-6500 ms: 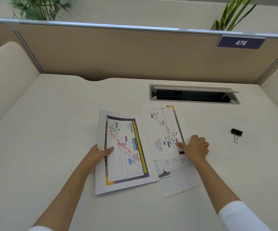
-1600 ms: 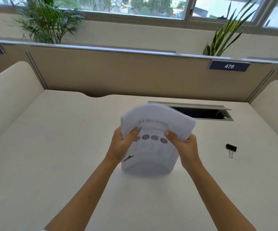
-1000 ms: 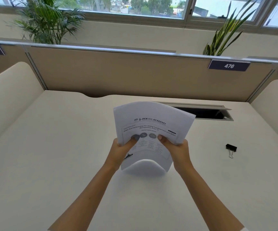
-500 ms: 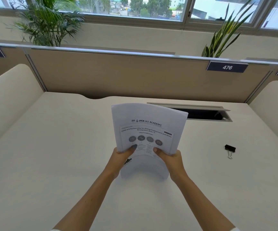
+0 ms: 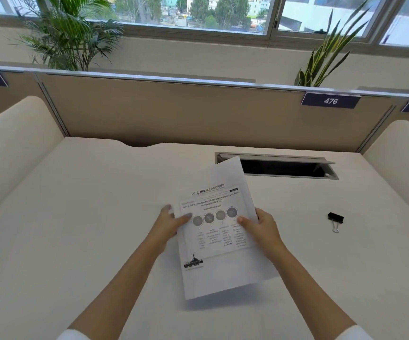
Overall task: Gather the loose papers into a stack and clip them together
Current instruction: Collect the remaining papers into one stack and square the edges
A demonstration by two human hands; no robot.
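Observation:
The papers are gathered in one stack [image 5: 219,263], its top sheet white with black print and four grey circles. It lies nearly flat, just above the white desk [image 5: 75,241], tilted a little clockwise. My left hand [image 5: 167,223] holds its left edge, thumb on top of the sheet. My right hand [image 5: 259,229] grips the right edge, thumb on the print and fingers underneath. A black binder clip [image 5: 336,219] with a wire handle lies on the desk to the right, well apart from both hands.
An open cable hatch [image 5: 277,165] is sunk into the desk behind the papers. A beige partition [image 5: 174,114] with a "476" label [image 5: 330,101] closes the back, and padded side panels stand left and right. Plants sit behind the partition.
The stack stood upright and bowed on the desk half a second ago. It has come down to lie almost flat, and both hands have shifted to its side edges.

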